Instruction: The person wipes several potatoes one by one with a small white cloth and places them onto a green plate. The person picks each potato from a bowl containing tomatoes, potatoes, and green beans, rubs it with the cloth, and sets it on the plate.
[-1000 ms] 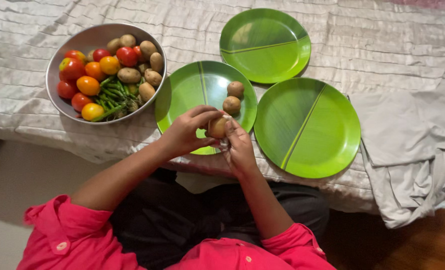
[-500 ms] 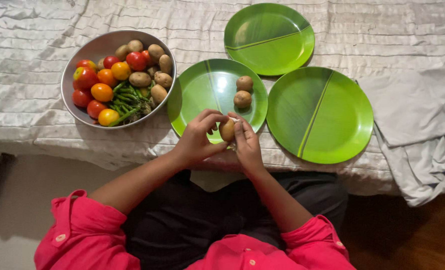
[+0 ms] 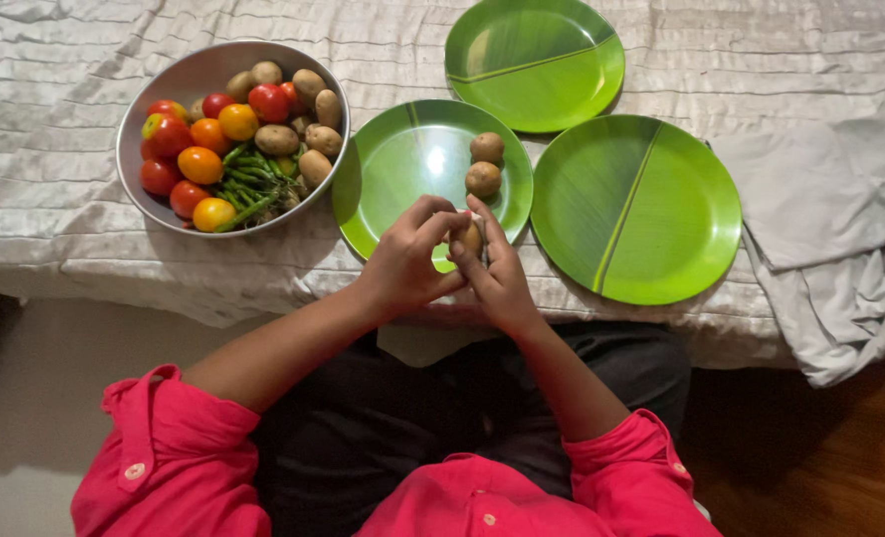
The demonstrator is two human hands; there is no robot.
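Small brown potato (image 3: 470, 237), pinched over the near edge of the middle round green plate (image 3: 402, 169): left hand (image 3: 409, 264) curls round one side, right hand (image 3: 499, 278) clamps the other. Looks firm, light and smooth-skinned, best gripped round its middle. Fingers cover most of it, so its surface stays unclear.

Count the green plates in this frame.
3. One plate lies beside the metal bowl and carries two potatoes; another plate lies behind it, the third plate to its right. None appears hidden.
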